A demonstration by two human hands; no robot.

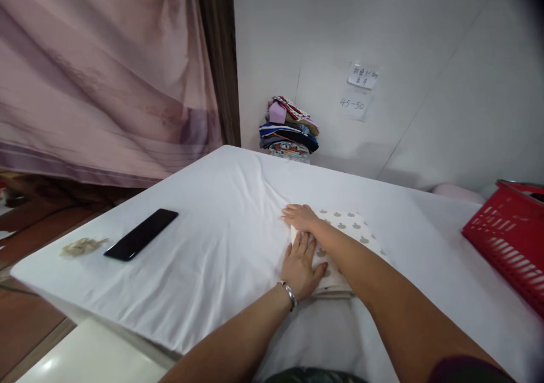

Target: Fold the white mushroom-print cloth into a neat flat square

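Observation:
A folded white cloth (342,222) with a grey-brown printed pattern lies on the white-covered table (199,241), partly hidden under my arms. My left hand (301,267), with a silver bracelet at its wrist, rests flat on the near left part of the cloth, fingers stretched out. Just beyond it, my right hand (301,217) lies flat at the cloth's far left edge, its fingertips reaching past onto the table cover. Both hands are open and press on the fabric without gripping it. The table cover is wrinkled to the left of the hands.
A black phone-like slab (142,234) lies on the left, beside a small beige tangled bundle (83,247). On the right stands a red plastic basket (508,230). A stack of folded cloths (289,128) rises behind the table's far edge, near the wall. A pink curtain (106,77) hangs at left.

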